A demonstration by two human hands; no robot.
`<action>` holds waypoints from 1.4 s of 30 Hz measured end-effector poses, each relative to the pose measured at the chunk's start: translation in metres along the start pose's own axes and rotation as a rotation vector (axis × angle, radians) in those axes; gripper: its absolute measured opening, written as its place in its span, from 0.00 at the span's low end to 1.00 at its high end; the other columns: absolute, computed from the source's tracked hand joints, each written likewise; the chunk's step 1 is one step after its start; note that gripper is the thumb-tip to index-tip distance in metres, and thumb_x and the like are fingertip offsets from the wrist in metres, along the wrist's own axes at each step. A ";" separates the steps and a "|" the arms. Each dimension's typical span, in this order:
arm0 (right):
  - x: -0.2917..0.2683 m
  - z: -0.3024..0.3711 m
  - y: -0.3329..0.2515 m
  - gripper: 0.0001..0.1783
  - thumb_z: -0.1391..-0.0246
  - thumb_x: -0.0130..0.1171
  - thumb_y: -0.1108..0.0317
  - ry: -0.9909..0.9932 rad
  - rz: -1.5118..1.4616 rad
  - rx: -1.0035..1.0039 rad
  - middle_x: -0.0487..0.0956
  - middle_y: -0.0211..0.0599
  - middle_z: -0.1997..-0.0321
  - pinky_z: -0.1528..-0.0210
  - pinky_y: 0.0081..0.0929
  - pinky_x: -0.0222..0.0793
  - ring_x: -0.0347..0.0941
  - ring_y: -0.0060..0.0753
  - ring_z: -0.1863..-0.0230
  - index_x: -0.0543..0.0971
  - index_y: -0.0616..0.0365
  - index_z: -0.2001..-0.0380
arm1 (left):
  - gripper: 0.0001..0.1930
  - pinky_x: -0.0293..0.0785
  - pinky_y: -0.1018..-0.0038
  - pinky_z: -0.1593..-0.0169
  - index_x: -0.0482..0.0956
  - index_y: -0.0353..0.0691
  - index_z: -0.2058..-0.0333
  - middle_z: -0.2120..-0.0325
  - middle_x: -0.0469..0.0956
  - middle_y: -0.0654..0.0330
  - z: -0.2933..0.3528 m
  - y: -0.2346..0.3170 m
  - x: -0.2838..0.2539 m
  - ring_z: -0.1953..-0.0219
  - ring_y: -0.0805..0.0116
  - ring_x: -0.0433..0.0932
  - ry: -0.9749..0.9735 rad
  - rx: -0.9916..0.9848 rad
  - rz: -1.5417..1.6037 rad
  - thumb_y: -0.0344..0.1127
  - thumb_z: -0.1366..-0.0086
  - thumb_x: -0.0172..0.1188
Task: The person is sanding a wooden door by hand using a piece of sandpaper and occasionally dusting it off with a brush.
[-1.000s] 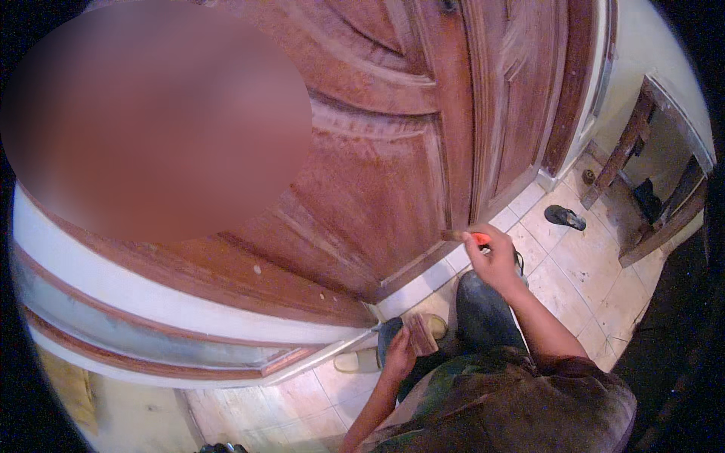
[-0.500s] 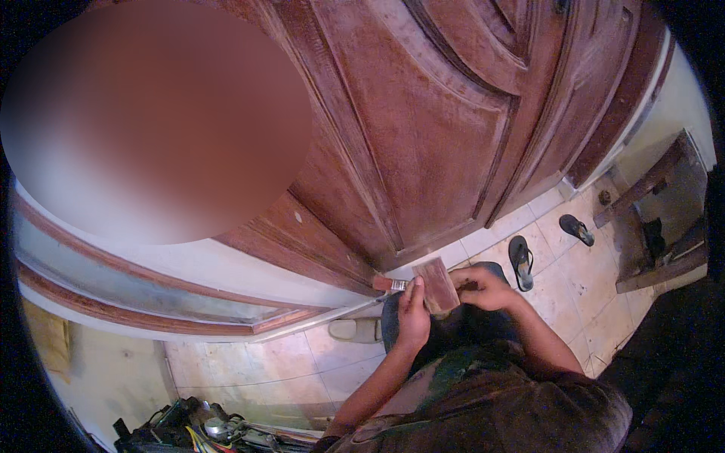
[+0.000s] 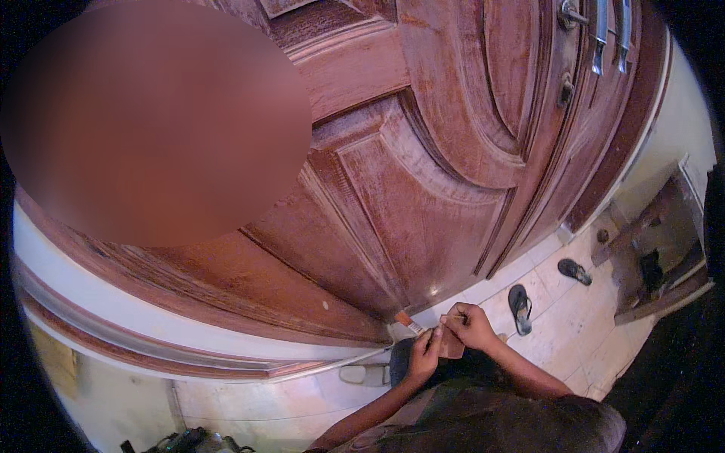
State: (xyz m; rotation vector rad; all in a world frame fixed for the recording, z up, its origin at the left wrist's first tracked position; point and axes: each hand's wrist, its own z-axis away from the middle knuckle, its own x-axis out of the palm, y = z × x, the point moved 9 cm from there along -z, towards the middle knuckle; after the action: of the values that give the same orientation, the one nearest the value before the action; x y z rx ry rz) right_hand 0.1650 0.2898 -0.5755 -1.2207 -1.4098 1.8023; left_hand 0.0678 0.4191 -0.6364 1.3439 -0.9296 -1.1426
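My left hand [image 3: 425, 356] is closed round a paintbrush [image 3: 408, 322], whose reddish-brown bristles and metal band stick out past the fingers toward the door's foot. Just right of it, a flat, rectangular, reddish-brown piece [image 3: 451, 346] that looks like a sanding sheet or block lies between my two hands. My right hand [image 3: 470, 326] has its fingers curled and pinched together at that piece's upper edge; its far side is hidden by the fingers. Before both hands rises a carved wooden door [image 3: 434, 219], reddish brown with pale, worn-looking patches.
Metal handles [image 3: 600, 38] sit on the door at upper right. Black flip-flops [image 3: 520, 309] lie on the tiled floor [image 3: 555, 302]. A wooden frame-like object [image 3: 664, 294] stands at far right. Dark tools or cables [image 3: 189, 440] lie at lower left. A blurred oval hides the upper left.
My view has tilted up, bringing the door handles into sight. The hands sit lower in the picture and closer together. The flat piece has tipped and shows less of its face.
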 end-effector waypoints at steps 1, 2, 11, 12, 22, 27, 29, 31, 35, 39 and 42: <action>-0.010 -0.005 0.005 0.14 0.39 0.68 0.62 0.046 -0.043 -0.028 0.82 0.40 0.75 0.66 0.32 0.75 0.78 0.28 0.72 0.81 0.62 0.71 | 0.17 0.75 0.69 0.58 0.79 0.32 0.58 0.70 0.79 0.58 -0.003 0.001 0.001 0.65 0.69 0.79 0.046 0.056 -0.039 0.43 0.20 0.52; -0.019 -0.010 0.011 0.13 0.39 0.68 0.63 0.088 -0.087 -0.056 0.82 0.38 0.75 0.66 0.31 0.74 0.77 0.26 0.72 0.81 0.63 0.71 | 0.17 0.74 0.71 0.61 0.79 0.33 0.59 0.71 0.78 0.59 -0.008 -0.004 0.006 0.67 0.71 0.78 0.064 0.041 0.005 0.43 0.20 0.53; -0.026 0.018 0.038 0.08 0.40 0.70 0.69 0.005 -0.668 0.118 0.85 0.29 0.63 0.58 0.25 0.75 0.78 0.21 0.63 0.83 0.58 0.60 | 0.11 0.67 0.77 0.76 0.81 0.38 0.63 0.81 0.74 0.66 0.035 -0.017 0.037 0.81 0.79 0.71 0.209 -0.055 0.213 0.41 0.26 0.64; -0.017 0.026 0.042 0.09 0.40 0.70 0.69 0.000 -0.763 0.140 0.85 0.30 0.61 0.57 0.26 0.75 0.79 0.22 0.61 0.83 0.58 0.58 | 0.12 0.67 0.77 0.76 0.82 0.38 0.63 0.81 0.74 0.66 0.043 -0.014 0.037 0.81 0.79 0.71 0.265 -0.069 0.247 0.41 0.26 0.64; -0.046 0.001 -0.089 0.17 0.40 0.72 0.64 0.193 -0.294 -0.407 0.86 0.35 0.59 0.53 0.29 0.76 0.81 0.26 0.58 0.81 0.63 0.54 | 0.10 0.68 0.80 0.70 0.85 0.37 0.59 0.76 0.76 0.68 0.081 -0.020 0.031 0.75 0.81 0.73 0.410 0.085 0.152 0.38 0.27 0.65; -0.050 -0.027 -0.224 0.17 0.42 0.75 0.62 0.462 -0.309 -0.687 0.86 0.46 0.65 0.58 0.35 0.78 0.83 0.32 0.65 0.79 0.63 0.61 | 0.10 0.67 0.77 0.76 0.85 0.38 0.62 0.79 0.76 0.68 0.128 -0.074 -0.022 0.81 0.79 0.71 0.498 -0.115 0.083 0.40 0.28 0.67; -0.045 -0.044 -0.253 0.19 0.43 0.76 0.61 0.580 -0.327 -0.790 0.85 0.48 0.67 0.60 0.37 0.77 0.83 0.38 0.67 0.78 0.62 0.63 | 0.12 0.67 0.75 0.77 0.85 0.38 0.64 0.81 0.75 0.68 0.152 -0.104 -0.052 0.84 0.78 0.70 0.541 -0.180 -0.012 0.43 0.29 0.68; -0.039 -0.061 -0.261 0.20 0.44 0.77 0.59 0.694 -0.303 -0.851 0.84 0.47 0.69 0.61 0.39 0.75 0.81 0.42 0.68 0.77 0.62 0.64 | 0.15 0.67 0.73 0.78 0.85 0.38 0.66 0.83 0.74 0.67 0.179 -0.143 -0.082 0.85 0.77 0.68 0.573 -0.211 -0.144 0.46 0.30 0.69; -0.029 -0.075 -0.261 0.21 0.44 0.77 0.57 0.818 -0.232 -0.842 0.82 0.48 0.65 0.58 0.42 0.71 0.77 0.48 0.64 0.78 0.61 0.62 | 0.18 0.69 0.68 0.75 0.84 0.38 0.69 0.85 0.74 0.60 0.219 -0.176 -0.129 0.84 0.68 0.72 0.591 -0.252 -0.317 0.48 0.32 0.69; -0.027 -0.049 -0.280 0.21 0.41 0.73 0.59 1.038 0.078 -0.805 0.82 0.50 0.62 0.58 0.43 0.72 0.76 0.51 0.64 0.77 0.61 0.55 | 0.16 0.72 0.60 0.70 0.84 0.38 0.71 0.83 0.76 0.53 0.222 -0.205 -0.162 0.79 0.57 0.78 0.624 -0.113 -0.588 0.47 0.33 0.67; -0.024 -0.049 -0.283 0.21 0.40 0.72 0.59 1.017 -0.084 -0.823 0.81 0.51 0.61 0.57 0.46 0.72 0.77 0.55 0.63 0.77 0.62 0.55 | 0.17 0.73 0.56 0.68 0.84 0.37 0.72 0.81 0.79 0.49 0.218 -0.218 -0.171 0.76 0.48 0.79 0.636 -0.184 -0.601 0.47 0.33 0.66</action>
State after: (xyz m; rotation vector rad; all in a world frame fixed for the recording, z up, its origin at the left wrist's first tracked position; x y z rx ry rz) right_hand 0.1875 0.3779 -0.3025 -1.9997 -1.4771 0.2770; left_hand -0.1998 0.5550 -0.8204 1.7356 0.0509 -1.0845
